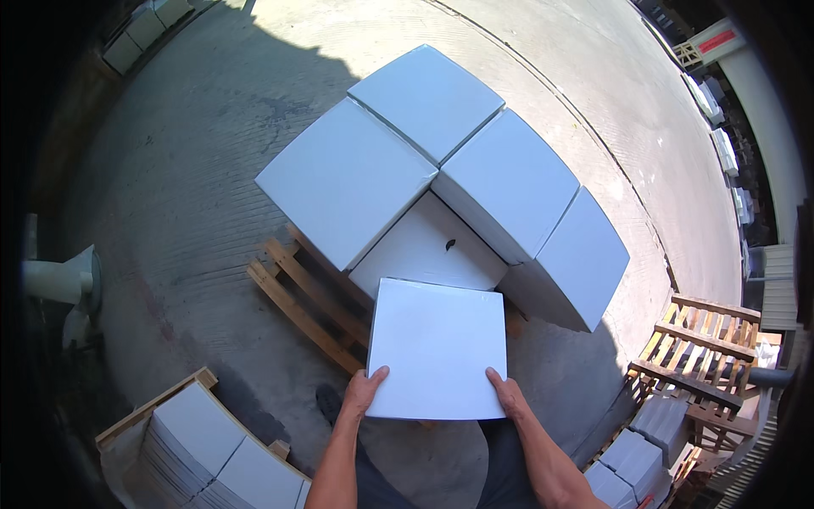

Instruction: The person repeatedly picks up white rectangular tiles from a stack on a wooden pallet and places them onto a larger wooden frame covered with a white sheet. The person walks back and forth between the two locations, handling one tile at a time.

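A white rectangular cardboard piece [437,343] is held level in front of me, above the near side of a pallet. Whether it is a box or a pack of flat sheets, I cannot tell. My left hand [361,392] grips its left edge, thumb on top. On the opposite edge my right hand [507,395] grips it the same way. The fingers of both hands are hidden underneath. Just beyond lies a lower white cardboard surface [432,246] with a dark hole. Taller white stacks stand around it: one on the left [348,182], others behind [428,97] and to the right [509,174].
The wooden pallet [309,297] sticks out at the left. More white stacks [203,433] stand on a pallet at lower left. At lower right are an upright or leaning wooden pallet [695,343] and further white stacks [632,467]. Concrete floor [186,178] surrounds the load.
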`<action>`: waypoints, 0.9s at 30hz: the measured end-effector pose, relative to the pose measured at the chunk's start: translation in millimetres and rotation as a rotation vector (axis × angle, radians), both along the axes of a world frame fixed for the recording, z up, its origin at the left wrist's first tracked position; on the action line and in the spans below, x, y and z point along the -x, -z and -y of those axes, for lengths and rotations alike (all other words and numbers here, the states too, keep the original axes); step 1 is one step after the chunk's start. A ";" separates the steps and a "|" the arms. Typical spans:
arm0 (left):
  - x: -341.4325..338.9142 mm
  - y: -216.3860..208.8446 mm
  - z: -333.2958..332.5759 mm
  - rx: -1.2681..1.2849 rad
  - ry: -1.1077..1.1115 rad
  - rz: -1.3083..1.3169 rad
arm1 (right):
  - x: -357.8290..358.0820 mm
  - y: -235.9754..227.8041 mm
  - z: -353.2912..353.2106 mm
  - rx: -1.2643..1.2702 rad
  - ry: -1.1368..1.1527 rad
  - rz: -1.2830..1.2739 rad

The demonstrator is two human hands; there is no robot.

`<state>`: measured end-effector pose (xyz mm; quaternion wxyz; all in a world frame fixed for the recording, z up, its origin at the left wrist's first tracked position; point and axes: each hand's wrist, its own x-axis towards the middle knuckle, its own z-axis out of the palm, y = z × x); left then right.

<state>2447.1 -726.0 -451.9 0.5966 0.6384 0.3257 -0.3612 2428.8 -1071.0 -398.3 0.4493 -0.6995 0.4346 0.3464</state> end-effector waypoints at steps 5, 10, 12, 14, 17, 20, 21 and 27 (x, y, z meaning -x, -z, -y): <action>76.1 -100.1 -47.5 0.116 -0.245 -0.311 | 31.9 -88.0 -55.3 -0.041 -0.150 -0.150; 224.3 -135.5 -105.2 0.202 -0.649 -0.521 | 50.9 -142.7 -143.1 0.041 -0.561 -0.450; 262.3 -181.5 -129.1 0.220 -0.767 -0.545 | 74.1 -140.7 -174.8 0.107 -0.634 -0.570; 350.6 -167.5 -142.8 0.338 -0.958 -0.511 | 95.1 -155.1 -234.7 0.155 -0.759 -0.616; 438.0 -159.6 -164.9 0.381 -1.097 -0.503 | 123.3 -203.8 -340.3 0.231 -0.967 -0.606; 467.7 -240.0 -222.1 0.450 -1.278 -0.474 | 155.8 -209.4 -418.2 0.258 -1.079 -0.555; 485.0 -253.4 -234.4 0.476 -1.330 -0.386 | 164.1 -213.4 -440.8 0.267 -1.103 -0.526; 591.7 -185.6 -244.7 0.391 -1.693 -0.246 | 198.5 -221.2 -599.0 0.192 -1.602 -0.412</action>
